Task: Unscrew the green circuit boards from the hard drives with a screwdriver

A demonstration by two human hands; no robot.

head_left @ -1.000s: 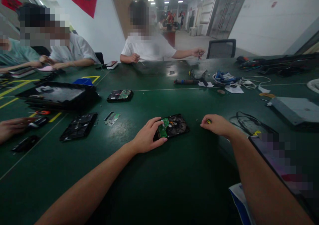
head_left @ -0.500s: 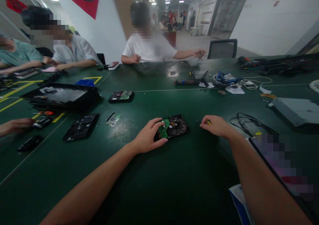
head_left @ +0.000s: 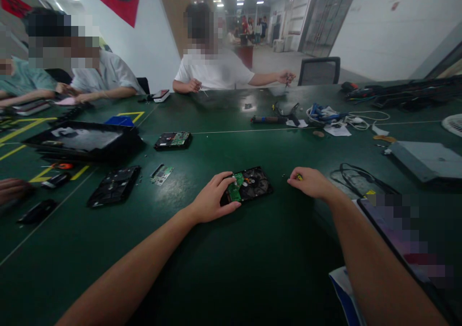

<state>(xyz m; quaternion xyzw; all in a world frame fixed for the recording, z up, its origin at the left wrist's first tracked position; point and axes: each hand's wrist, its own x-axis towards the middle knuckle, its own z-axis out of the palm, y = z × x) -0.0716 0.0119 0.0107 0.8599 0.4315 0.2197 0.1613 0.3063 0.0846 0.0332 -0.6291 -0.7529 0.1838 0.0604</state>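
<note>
A hard drive (head_left: 258,184) lies flat on the green table, its underside up, with a green circuit board (head_left: 236,187) at its left end. My left hand (head_left: 211,198) holds that end, fingertips on the far edge and thumb along the near one. Just right of the drive, my right hand (head_left: 310,182) is closed in a pinch around a small yellow-and-black tool (head_left: 299,177), mostly hidden by the fingers. Tiny screws (head_left: 284,175) lie beside its fingertips.
Left are a loose circuit board (head_left: 162,175) and two more drives (head_left: 113,186) (head_left: 173,140). A black tray (head_left: 83,138) stands beyond. Right are a black cable (head_left: 355,177), a metal box (head_left: 428,162) and a tablet-like screen (head_left: 400,239). Co-workers sit across the table.
My view has turned slightly, so everything sits a little further left. Both my hands keep their places and grips. A co-worker's hand at the left has drawn back from a dark object.
</note>
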